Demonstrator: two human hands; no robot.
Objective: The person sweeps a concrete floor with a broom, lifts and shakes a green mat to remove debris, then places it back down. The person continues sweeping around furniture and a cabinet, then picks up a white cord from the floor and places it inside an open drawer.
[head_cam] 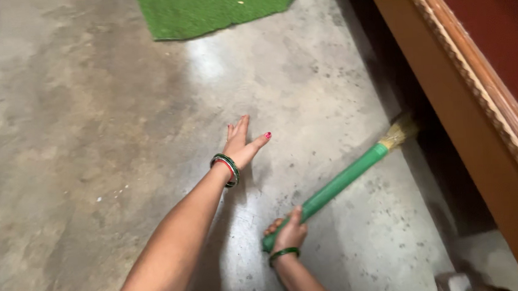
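Green-handled broom [336,183] lies low across the concrete floor [96,141], its straw head pushed under the wooden bed frame [474,148] on the right. The right hand [287,233] is wrapped tight around the handle's near end. The left hand [240,143] is spread flat on the floor, fingers splayed, taking weight (bangles sit at the wrist). A green mat [206,11] lies well apart at the top. On this polished floor the propping palm could slip, and the straw might snag or bend against the frame's underside.
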